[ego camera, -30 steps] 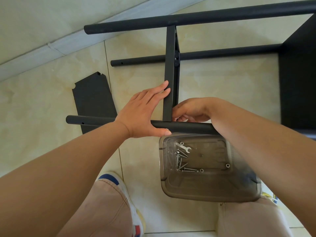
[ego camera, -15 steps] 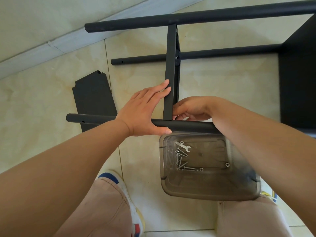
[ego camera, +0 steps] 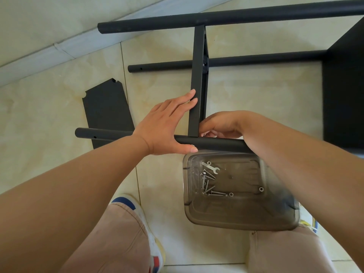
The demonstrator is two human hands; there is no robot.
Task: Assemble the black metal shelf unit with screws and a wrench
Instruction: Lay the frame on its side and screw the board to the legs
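The black shelf frame lies on its side on the tile floor. An upright black shelf panel [ego camera: 198, 75], seen edge-on, meets the near tube [ego camera: 216, 143]. My left hand [ego camera: 165, 125] presses straight fingers against the panel's left face, and its thumb lies along the near tube beside a small silver screw head [ego camera: 192, 145]. My right hand [ego camera: 222, 123] reaches behind the panel at the joint with curled fingers; what they hold is hidden. A silver wrench [ego camera: 210, 167] and several screws [ego camera: 206, 184] lie in a smoky plastic box [ego camera: 236, 217].
Two more black tubes, the far tube [ego camera: 236, 16] and the middle tube [ego camera: 256, 60], run across the floor beyond. A fitted black shelf [ego camera: 344, 85] stands at the right. A loose black panel [ego camera: 106, 107] lies on the left. My shoe [ego camera: 134, 205] and knees are below.
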